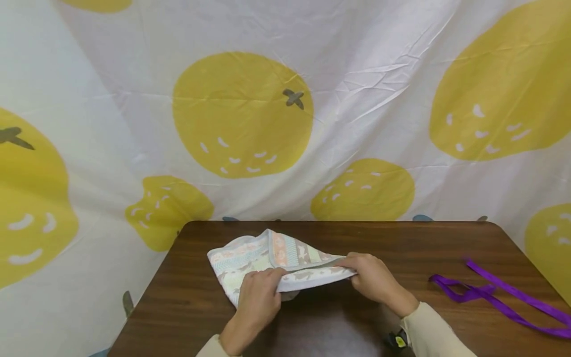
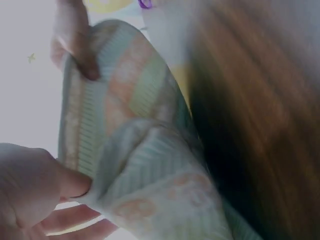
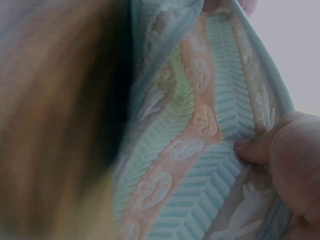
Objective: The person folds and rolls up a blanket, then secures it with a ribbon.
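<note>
Now my left hand (image 1: 260, 292) and right hand (image 1: 373, 277) firmly pinch a pale, pastel-striped fabric cloth (image 1: 278, 252) — a flat purple ribbon (image 1: 473, 294) lies rightward.

I face a creased white fabric backdrop (image 1: 366, 44) printed with yellow citrus fruits (image 1: 241, 116), hanging beyond the far edge of my dark wood-grain table (image 1: 415, 243). Its far corners are rounded, its surface softly shining.

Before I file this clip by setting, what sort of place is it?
Probably a staged indoor workspace: a fruit-print sheet hangs behind a wood-grain table where a patterned cloth is handled.
</note>
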The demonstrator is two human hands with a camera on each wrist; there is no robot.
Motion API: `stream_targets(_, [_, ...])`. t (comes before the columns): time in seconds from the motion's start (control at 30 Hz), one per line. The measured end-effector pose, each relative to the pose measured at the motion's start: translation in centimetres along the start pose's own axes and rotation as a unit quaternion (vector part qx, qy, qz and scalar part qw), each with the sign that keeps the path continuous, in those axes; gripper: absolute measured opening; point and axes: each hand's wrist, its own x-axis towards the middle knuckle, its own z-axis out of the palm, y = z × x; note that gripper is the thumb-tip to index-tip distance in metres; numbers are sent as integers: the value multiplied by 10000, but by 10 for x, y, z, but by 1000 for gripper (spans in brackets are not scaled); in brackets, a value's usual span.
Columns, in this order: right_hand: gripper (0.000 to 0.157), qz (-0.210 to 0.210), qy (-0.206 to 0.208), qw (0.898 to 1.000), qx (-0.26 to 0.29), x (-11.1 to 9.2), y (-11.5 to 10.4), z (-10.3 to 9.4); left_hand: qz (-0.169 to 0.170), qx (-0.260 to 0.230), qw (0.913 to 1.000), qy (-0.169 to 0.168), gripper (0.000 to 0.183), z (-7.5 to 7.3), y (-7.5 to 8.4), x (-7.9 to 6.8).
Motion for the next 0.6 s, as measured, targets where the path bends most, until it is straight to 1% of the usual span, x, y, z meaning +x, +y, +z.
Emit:
stream_targets(0.07, [51,-170,210,9995,-165,1,-1,-10,-86,243,9994,243,37,-3,-1,5])
stream_targets(0.13, [49,-377,484,9975,-344,2,-3,-20,-195,398,9973,588,32,-6,-3,10])
stream_targets(0.2, [46,-563,723,9944,-521,4,-4,-30,-254,399,9940,988,25,-8,-5,15])
stream_targets(0.3, [45,-757,1005,9895,-709,5,-6,-40,-303,196,9898,1377,19,-9,-8,20])
stream_targets(0.37, [43,-828,1096,9870,-836,5,-7,-45,-368,-132,9892,1411,20,-9,-8,23])
stream_targets(0.43, [43,-874,1144,9850,-952,6,-7,-48,-497,-499,9889,1310,22,-9,-7,26])
stream_targets(0.5, [43,-913,1181,9832,-1049,6,-8,-50,-602,-839,9867,1257,24,-9,-8,29])
stream_targets(0.53, [43,-940,1197,9824,-1087,7,-8,-52,-617,-962,9855,1258,24,-9,-8,31])
stream_targets(0.6, [43,-989,1248,9810,-1109,7,-8,-56,-511,-1097,9838,1325,23,-12,-10,37])
